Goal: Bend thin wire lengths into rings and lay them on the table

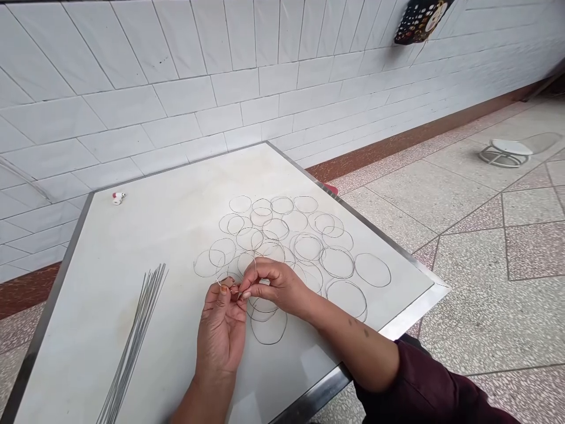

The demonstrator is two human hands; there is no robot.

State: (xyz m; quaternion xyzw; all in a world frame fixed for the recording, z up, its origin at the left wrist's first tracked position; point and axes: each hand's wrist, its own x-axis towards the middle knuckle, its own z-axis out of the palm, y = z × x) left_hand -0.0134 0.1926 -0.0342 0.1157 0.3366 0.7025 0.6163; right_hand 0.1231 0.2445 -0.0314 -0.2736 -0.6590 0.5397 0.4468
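My left hand is palm up near the table's front, its thumb and fingers pinched on a thin wire loop. Touching the same loop from the right, my right hand pinches the wire between thumb and forefinger, where the ends seem to meet. The fingers hide part of that join. Beyond and beneath my hands, many thin wire rings lie spread and overlapping on the white table. A bundle of straight grey wires rests to the left of my left hand.
A small red and white object sits at the table's far left corner. Metal edging borders the table. Behind it stands a white tiled wall, with a dark patterned bag hanging there. A round stool is on the floor at right.
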